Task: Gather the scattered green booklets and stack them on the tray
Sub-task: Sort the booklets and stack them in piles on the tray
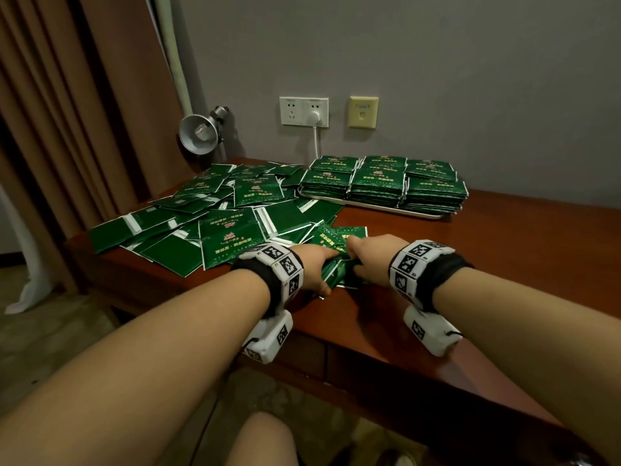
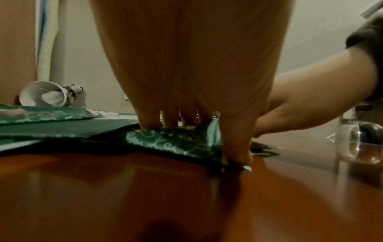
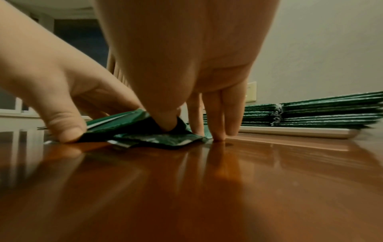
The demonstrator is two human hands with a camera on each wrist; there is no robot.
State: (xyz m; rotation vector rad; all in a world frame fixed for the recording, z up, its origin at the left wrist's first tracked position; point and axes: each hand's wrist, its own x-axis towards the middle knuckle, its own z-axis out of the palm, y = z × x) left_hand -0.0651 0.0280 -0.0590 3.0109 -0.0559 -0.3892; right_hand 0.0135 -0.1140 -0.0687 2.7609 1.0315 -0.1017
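Observation:
A small bunch of green booklets (image 1: 339,264) lies near the wooden table's front edge, and both hands are on it. My left hand (image 1: 319,270) pinches its left side, thumb (image 2: 238,147) on the near edge and fingers on top. My right hand (image 1: 363,260) grips the right side; its thumb (image 3: 167,122) digs into the folded booklets (image 3: 149,139) while its other fingers (image 3: 217,117) touch the table. Many scattered booklets (image 1: 218,213) cover the table's left half. The white tray (image 1: 420,213) at the back right carries several neat stacks of booklets (image 1: 379,183).
A silver desk lamp (image 1: 201,132) stands at the table's back left, beside a brown curtain (image 1: 67,95). A white plug and cord (image 1: 316,129) hang from the wall socket behind the tray. Bare wood (image 1: 504,264) lies to the right of my hands.

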